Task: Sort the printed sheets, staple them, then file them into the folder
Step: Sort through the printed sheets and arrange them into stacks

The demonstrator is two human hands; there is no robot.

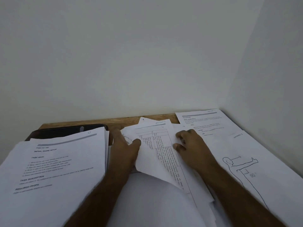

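I am still sorting. My left hand [126,149] has its grip closed on the left edge of the tabled sheet [161,153], thumb on top and fingers underneath, so that side curls up off the loose pile [164,202] in the middle of the surface [114,120]. My right hand [191,148] lies flat on the sheets just right of it, fingers bent and pressing down, pinching nothing that I can see.

The relation that matters: the tabled sheet runs with its long axis away from me and slightly leftward, its top edge, marked with a handwritten "4", at the far end. It lies between my hands, and the left hand is the one already holding it. The stack headed "S1" [54,161] sits just left of my left forearm, resting on the dark folder [65,131], whose far edge shows behind it. To the right lie the sheet with the body outline [246,161] and, beyond it in the corner, another printed sheet [201,119].

I judge the lifted sheet will have to swing left or right to whichever pile it belongs with; which, I cannot tell. No stapler is in sight, so stapling and filing remain undone.
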